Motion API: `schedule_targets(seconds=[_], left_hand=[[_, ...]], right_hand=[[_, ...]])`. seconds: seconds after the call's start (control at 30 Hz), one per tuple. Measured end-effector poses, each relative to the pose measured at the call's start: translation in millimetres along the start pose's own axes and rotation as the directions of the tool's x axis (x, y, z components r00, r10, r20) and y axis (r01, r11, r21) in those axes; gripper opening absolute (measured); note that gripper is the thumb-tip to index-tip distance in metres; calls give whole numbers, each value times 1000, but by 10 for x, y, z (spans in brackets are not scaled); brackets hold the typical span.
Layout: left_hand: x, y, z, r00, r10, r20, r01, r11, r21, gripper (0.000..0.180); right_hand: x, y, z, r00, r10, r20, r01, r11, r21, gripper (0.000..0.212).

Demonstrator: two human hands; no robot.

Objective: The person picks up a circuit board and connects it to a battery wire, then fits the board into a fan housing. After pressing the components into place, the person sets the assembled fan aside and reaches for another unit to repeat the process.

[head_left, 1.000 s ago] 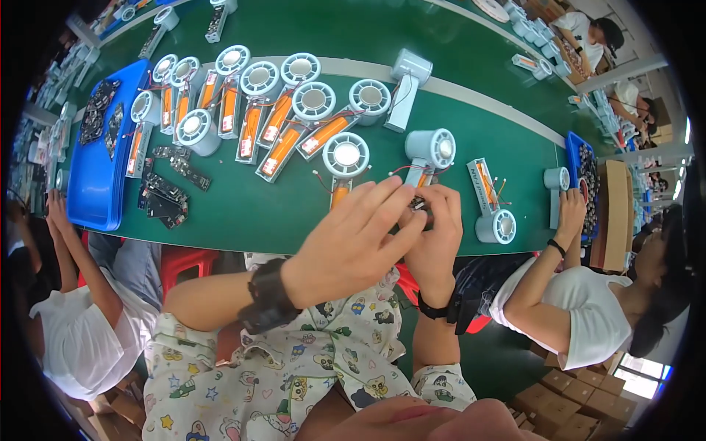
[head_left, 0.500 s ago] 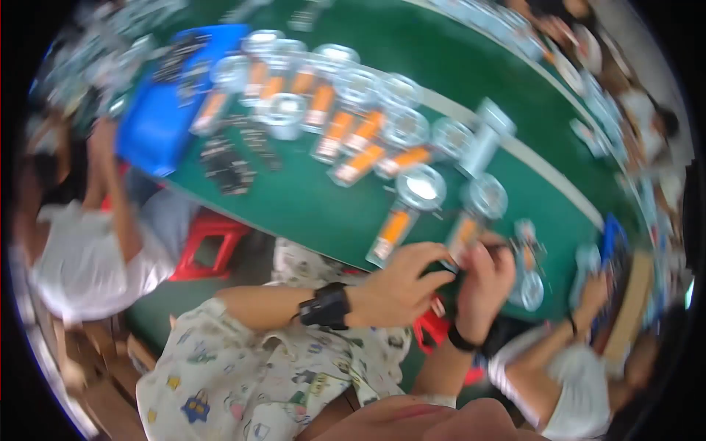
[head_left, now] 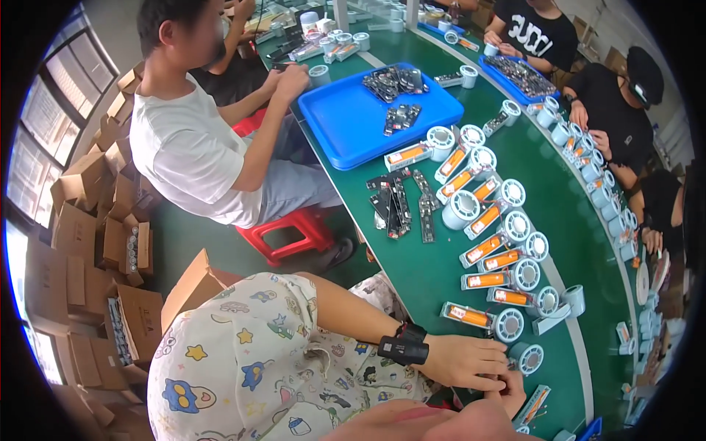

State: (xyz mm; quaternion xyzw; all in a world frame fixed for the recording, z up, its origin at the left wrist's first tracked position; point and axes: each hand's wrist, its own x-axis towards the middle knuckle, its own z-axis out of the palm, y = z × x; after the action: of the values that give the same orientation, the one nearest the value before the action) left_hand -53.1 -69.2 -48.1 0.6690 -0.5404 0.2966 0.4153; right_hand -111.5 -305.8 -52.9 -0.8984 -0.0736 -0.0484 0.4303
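My left hand (head_left: 465, 361), with a black device on its wrist, reaches to the table's edge with its fingers bent and close together. My right hand (head_left: 510, 389) meets it there, fingers curled and partly hidden. Whatever lies between the fingertips is too small or covered to make out. Right beside them is a light-blue handheld fan housing (head_left: 527, 359) with a round slotted head; its handle is hidden under my hands. Just beyond lies another housing (head_left: 468, 314) with an orange battery in its handle. One more battery-fitted handle (head_left: 535, 404) lies past my right hand.
Several fan housings (head_left: 500, 259) run in a row along the green table (head_left: 412, 275). Black circuit boards (head_left: 393, 206) lie near a blue tray (head_left: 342, 125) holding more boards. A co-worker (head_left: 198, 147) sits at left on a red stool (head_left: 294, 234); cardboard boxes (head_left: 77, 235) stack behind.
The view has swung, bringing the tray, the left co-worker and the boxes in. My hands, slightly apart before with fingertips pinched, are now together beside the fan housing.
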Motion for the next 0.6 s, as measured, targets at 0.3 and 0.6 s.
schedule_targets(seconds=[0.3, 0.6], left_hand=[[-66, 83, 85, 980, -199, -10, 199, 974, 106, 32], [-108, 117, 93, 983, -173, 68, 154, 964, 216, 27]], right_hand=[[278, 26, -161, 954, 295, 56, -294, 955, -37, 27], [478, 236, -133, 885, 414, 214, -309, 864, -398, 28]])
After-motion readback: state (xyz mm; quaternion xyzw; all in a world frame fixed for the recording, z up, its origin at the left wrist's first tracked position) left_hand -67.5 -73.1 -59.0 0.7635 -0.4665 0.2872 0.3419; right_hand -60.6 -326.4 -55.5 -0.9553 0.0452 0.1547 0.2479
